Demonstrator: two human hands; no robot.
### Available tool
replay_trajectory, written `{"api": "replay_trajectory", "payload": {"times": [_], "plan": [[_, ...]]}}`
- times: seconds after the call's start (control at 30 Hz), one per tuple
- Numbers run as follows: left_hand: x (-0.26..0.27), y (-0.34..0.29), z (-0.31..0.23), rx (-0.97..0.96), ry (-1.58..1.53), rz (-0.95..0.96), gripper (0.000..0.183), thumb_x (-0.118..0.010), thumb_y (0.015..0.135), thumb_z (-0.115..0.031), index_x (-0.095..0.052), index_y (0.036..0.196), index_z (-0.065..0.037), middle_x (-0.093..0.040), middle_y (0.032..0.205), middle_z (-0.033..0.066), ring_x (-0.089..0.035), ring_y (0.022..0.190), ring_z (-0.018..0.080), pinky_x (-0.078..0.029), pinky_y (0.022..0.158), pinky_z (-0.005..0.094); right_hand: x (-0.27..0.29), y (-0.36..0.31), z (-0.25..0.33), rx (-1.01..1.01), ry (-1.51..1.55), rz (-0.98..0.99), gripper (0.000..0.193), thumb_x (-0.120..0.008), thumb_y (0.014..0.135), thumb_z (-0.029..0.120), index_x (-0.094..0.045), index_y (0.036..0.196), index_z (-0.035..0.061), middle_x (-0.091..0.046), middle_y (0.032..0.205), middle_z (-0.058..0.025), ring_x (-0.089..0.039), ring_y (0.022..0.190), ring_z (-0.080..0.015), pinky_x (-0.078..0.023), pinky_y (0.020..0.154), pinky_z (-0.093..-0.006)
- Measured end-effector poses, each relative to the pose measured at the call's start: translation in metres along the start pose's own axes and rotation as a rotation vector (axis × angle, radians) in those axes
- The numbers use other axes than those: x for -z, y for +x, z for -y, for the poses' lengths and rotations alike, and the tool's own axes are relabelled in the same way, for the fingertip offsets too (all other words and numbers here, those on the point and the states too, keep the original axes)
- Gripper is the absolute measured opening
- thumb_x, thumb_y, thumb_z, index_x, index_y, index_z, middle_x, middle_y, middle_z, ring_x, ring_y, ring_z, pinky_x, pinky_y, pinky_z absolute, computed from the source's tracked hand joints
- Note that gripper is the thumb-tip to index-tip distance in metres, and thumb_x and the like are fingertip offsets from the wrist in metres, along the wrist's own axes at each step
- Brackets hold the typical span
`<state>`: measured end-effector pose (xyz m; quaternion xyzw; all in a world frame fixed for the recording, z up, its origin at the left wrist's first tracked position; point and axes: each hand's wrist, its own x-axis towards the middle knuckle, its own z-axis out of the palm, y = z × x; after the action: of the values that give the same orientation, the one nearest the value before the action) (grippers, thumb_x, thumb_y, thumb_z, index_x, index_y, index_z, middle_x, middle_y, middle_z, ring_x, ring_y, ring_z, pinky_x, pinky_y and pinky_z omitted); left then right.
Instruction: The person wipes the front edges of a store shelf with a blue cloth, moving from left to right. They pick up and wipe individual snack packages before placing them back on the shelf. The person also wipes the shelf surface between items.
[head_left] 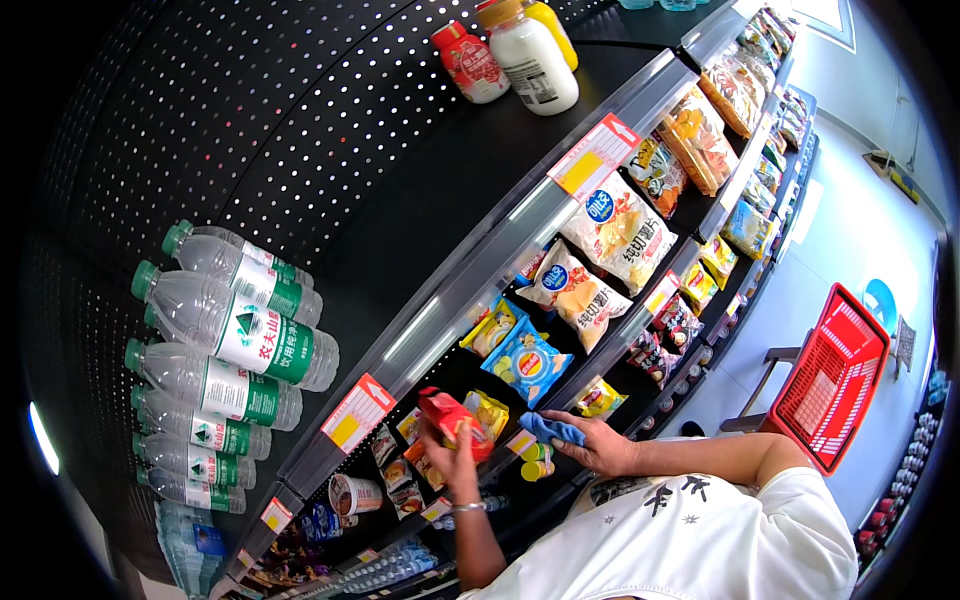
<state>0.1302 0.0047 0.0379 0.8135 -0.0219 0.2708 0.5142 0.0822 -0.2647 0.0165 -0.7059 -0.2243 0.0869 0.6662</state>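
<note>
My left hand (454, 462) is closed on a red snack bag (462, 424) at the shelf with the bagged snacks. A bracelet circles that wrist. My right hand (602, 447) grips a folded blue cloth (550, 428) near the same shelf's front edge. Just beyond my hands, a blue chip bag (527, 362) leans beside a yellow bag (491, 326). Another yellow bag (487, 412) stands partly behind the red one. Farther right are two white-and-orange chip bags (577, 295). Below the shelf edge by my right hand sit yellow-lidded containers (537, 462).
Large clear water bottles (250, 335) with green caps fill the upper shelf's left. A white bottle (535, 65) and a red bottle (470, 65) stand at its far end. A red shopping basket (832, 375) rests on a stool (765, 385) at right. Price-tag rails (480, 260) edge the shelves.
</note>
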Motion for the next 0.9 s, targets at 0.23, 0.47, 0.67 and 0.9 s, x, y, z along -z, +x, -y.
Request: {"api": "replay_trajectory", "payload": {"times": [0.23, 0.47, 0.67, 0.9], "plan": [[-0.061, -0.08, 0.025, 0.744, -1.063, 0.158, 0.064, -0.042, 0.1, -0.056, -0.04, 0.142, -0.007, -0.051, 0.137, 0.0113, -0.053, 0.123, 0.0272, -0.042, 0.106, 0.0434, -0.006, 0.006, 0.016, 0.432, -0.421, 0.014, 0.065, -0.06, 0.095, 0.031, -0.033, 0.149, 0.0073, -0.036, 0.15, -0.024, -0.041, 0.135, -0.0415, -0.034, 0.112, -0.048], [-0.077, -0.077, 0.005, 0.722, -1.022, 0.388, 0.06, -0.033, 0.104, -0.049, -0.032, 0.148, -0.007, -0.042, 0.147, 0.0126, -0.042, 0.135, 0.0286, -0.031, 0.115, 0.0456, 0.003, 0.011, 0.015, 0.423, -0.503, 0.027, 0.068, -0.057, 0.096, 0.041, -0.033, 0.151, 0.009, -0.024, 0.157, -0.0217, -0.032, 0.141, -0.042, -0.027, 0.115, -0.0514], [-0.097, -0.093, -0.042, 0.785, -0.88, 0.505, 0.055, -0.035, 0.106, -0.039, -0.022, 0.152, -0.011, -0.037, 0.148, 0.0089, -0.039, 0.136, 0.0216, -0.035, 0.112, 0.0375, 0.016, 0.02, 0.004, 0.345, -0.53, -0.124, 0.067, -0.052, 0.096, 0.045, -0.034, 0.151, 0.01, -0.029, 0.156, -0.0197, -0.032, 0.142, -0.0386, -0.025, 0.115, -0.0507], [-0.097, -0.075, -0.068, 0.963, -1.019, 0.429, 0.066, -0.034, 0.102, -0.056, -0.025, 0.153, -0.015, -0.041, 0.147, 0.0084, -0.044, 0.134, 0.0241, -0.039, 0.11, 0.0411, 0.019, 0.027, 0.011, 0.304, -0.474, -0.216, 0.063, -0.059, 0.094, 0.035, -0.037, 0.148, 0.0095, -0.032, 0.154, -0.0187, -0.034, 0.14, -0.0369, -0.027, 0.114, -0.0495]]}}
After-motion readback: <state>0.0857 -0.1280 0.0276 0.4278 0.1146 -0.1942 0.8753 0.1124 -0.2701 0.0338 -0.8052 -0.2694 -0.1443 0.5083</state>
